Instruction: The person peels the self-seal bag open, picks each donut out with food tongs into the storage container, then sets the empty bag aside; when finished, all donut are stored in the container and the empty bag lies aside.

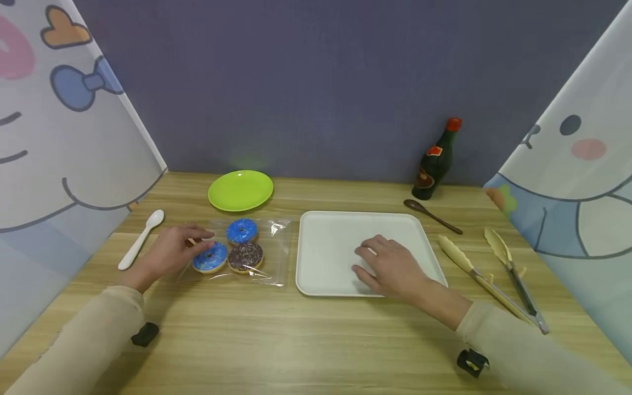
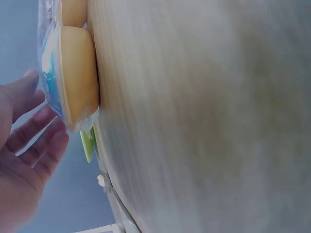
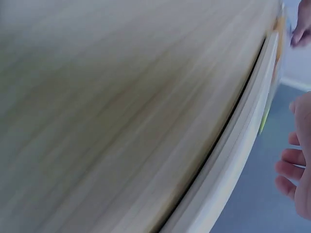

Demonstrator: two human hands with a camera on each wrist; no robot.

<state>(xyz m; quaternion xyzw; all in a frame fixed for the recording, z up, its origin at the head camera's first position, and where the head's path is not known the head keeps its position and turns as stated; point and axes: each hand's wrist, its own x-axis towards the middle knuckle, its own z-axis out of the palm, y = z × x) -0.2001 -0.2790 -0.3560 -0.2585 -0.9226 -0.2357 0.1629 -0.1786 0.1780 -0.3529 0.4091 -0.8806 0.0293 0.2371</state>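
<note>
A clear plastic bag (image 1: 276, 253) lies on the table with three toy donuts inside: a blue one (image 1: 242, 231) at the back, another blue one (image 1: 209, 258) at the left and a dark brown sprinkled one (image 1: 246, 257). My left hand (image 1: 174, 251) is at the bag's left end, thumb and fingers spread apart. In the left wrist view its fingertips are right at the bag, beside the near donut (image 2: 77, 77). Over the right half of a white rectangular tray (image 1: 328, 247) hovers my right hand (image 1: 392, 269), its fingers loosely bent and holding nothing.
Left of the bag lies a white spoon (image 1: 140, 240); behind it, a green plate (image 1: 241, 191). A dark bottle with a red cap (image 1: 435, 162) stands at the back right, near a brown wooden spoon (image 1: 432, 216). Open tongs (image 1: 515, 285) lie right of the tray.
</note>
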